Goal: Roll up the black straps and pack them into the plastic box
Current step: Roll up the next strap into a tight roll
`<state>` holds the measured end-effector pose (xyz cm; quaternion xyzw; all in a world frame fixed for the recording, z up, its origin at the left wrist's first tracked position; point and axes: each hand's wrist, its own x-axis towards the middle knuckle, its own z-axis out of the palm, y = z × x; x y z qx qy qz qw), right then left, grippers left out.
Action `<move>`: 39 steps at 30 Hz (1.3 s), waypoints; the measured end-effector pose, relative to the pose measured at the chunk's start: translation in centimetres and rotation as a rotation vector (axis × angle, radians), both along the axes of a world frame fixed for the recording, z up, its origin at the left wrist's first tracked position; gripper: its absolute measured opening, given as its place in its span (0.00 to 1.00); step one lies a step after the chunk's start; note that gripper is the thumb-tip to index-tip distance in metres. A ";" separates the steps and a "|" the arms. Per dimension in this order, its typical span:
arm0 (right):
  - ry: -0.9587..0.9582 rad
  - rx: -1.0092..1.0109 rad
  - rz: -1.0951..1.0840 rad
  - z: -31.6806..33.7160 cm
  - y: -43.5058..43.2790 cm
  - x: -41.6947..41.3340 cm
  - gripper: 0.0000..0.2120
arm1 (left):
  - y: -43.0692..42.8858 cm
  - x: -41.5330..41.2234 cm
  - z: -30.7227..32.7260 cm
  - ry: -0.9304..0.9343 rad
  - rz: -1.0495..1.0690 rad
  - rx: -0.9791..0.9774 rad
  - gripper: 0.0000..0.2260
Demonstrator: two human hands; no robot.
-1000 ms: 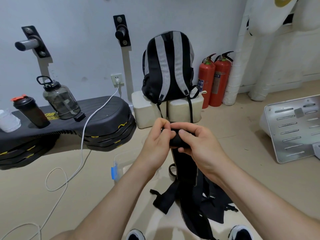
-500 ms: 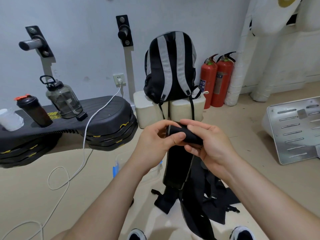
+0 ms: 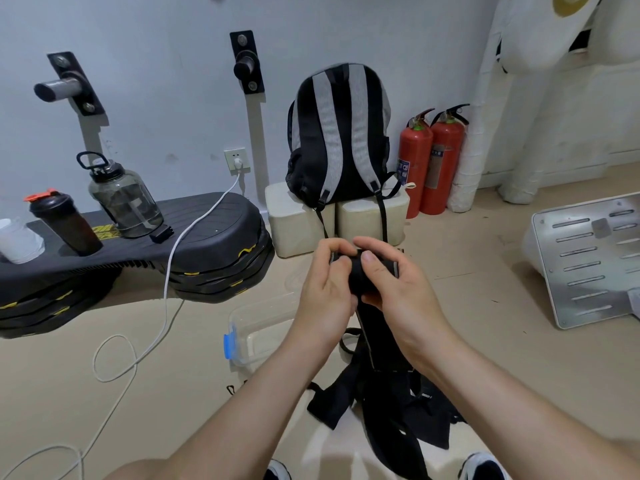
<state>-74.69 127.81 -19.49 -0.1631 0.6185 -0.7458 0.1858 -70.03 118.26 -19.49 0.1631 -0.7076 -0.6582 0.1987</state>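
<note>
Well, I am watching two hands, both working on one strap. The left hand and the right hand are curling round a rolled black strap from either side, both thumbs pressing on its front. One flat tail of it is hanging straight down below the hands, reaching the heap of loose straps lying on the floor; how many are in the heap I cannot tell. One plastic box is sitting just below and to the left of the left hand, partly hidden behind that wrist.

Against half a second ago, the right thumb is now lying on the roll, where only the left thumb was stretching across it, and the roll is looking shorter and fatter.

The strap is matte woven webbing with a pale edge, wound into a stubby cylinder. The box is clear, rectangular and round-cornered, with a blue latch. Beyond the hands, one grey-striped backpack is standing on two pale foam blocks, with two red fire extinguishers to its right. Far left of the hands, two bottles, one clear jug and one black shaker, are standing on stacked ribbed black platforms, and one white cable is looping down.
</note>
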 end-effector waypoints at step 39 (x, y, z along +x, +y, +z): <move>-0.300 -0.163 -0.035 1.5 0.7 -0.9 0.10 | -2.0 1.1 1.0 -0.052 -0.367 -0.155 0.03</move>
